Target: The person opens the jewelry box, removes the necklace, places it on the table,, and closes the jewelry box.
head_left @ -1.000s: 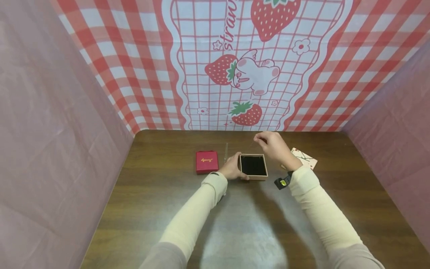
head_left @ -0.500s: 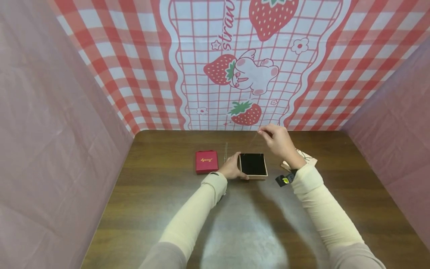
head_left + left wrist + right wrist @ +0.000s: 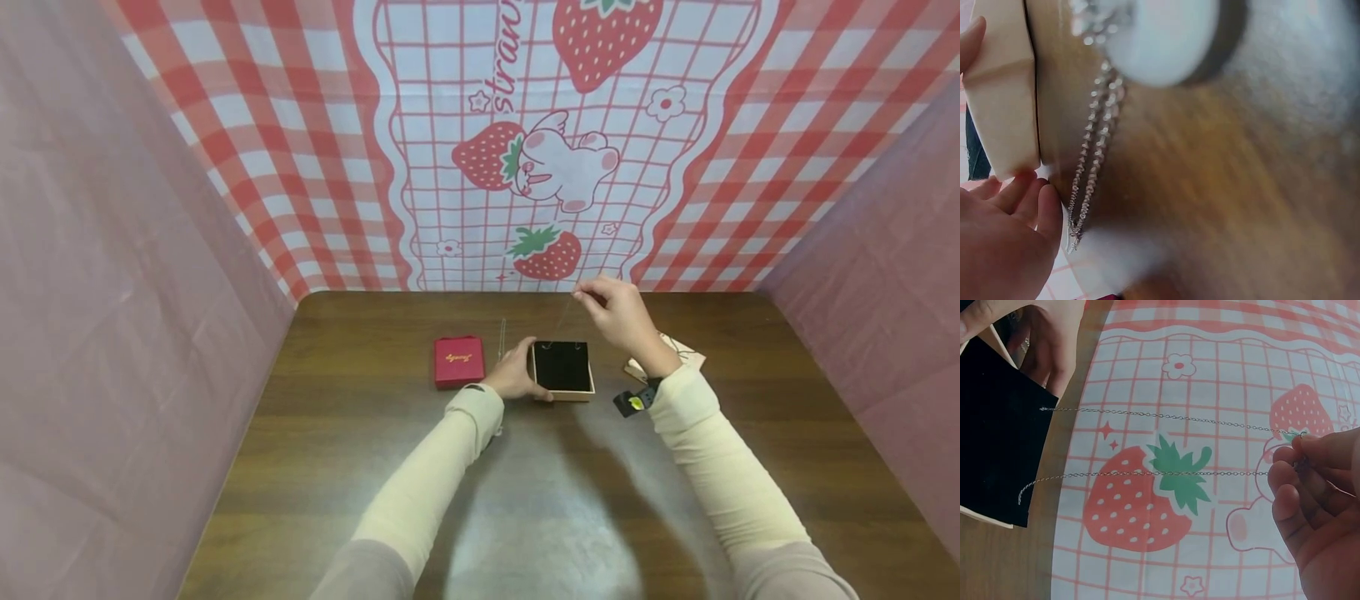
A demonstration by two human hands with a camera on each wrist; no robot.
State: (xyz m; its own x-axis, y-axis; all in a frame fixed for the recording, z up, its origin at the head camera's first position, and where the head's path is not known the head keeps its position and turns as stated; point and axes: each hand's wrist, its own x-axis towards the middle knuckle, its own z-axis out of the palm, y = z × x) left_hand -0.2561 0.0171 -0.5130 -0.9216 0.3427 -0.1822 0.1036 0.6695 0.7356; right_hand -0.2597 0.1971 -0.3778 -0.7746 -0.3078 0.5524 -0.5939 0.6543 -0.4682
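My left hand [image 3: 513, 373] grips the left side of a small tan box [image 3: 572, 397], thumb at the near side and fingers at the far side. A black pad [image 3: 561, 368] fills the box; its far edge stands up past the rim in the right wrist view. Above and beyond it, my right hand [image 3: 621, 315] pinches a thin necklace chain [image 3: 1166, 417]. Two taut strands run from those fingertips to the pad's far edge, where they enter it. A thicker silver chain [image 3: 1092, 140] lies on the table beside my left hand.
Left of the hands sits a closed red gift box [image 3: 459, 360] with gold lettering. A cream patterned flat item [image 3: 686, 357] lies partly behind the right wrist. A strawberry-print cloth [image 3: 502, 158] hangs at the table's back edge, with pink cloth walls on both sides.
My right hand has risen and moved slightly right and away, drawing the chain up. The black pad's far edge has come up over the rim. My left hand stays on the box.
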